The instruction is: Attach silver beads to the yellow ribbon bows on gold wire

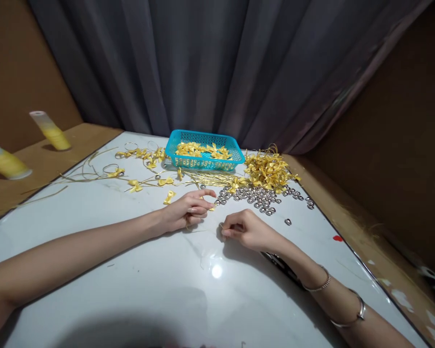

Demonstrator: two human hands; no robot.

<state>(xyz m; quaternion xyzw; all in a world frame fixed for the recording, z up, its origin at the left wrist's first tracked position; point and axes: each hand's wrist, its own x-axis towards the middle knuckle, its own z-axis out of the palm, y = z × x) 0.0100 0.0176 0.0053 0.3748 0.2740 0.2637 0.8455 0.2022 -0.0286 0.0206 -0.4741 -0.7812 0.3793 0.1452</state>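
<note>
My left hand is over the middle of the white table, its index finger bent forward and the other fingers curled. A thin gold cord runs from beneath it toward my right hand, whose fingertips are pinched on the cord's end. A small bit of yellow ribbon shows at the left fingertips. Silver metal rings lie in a loose spread just beyond both hands. A yellow bow lies beside my left wrist.
A blue basket holds yellow bows. To its right is a heap of yellow bows; gold cords lie in front. Two spools of yellow ribbon stand at the left. A black object is partly under my right forearm.
</note>
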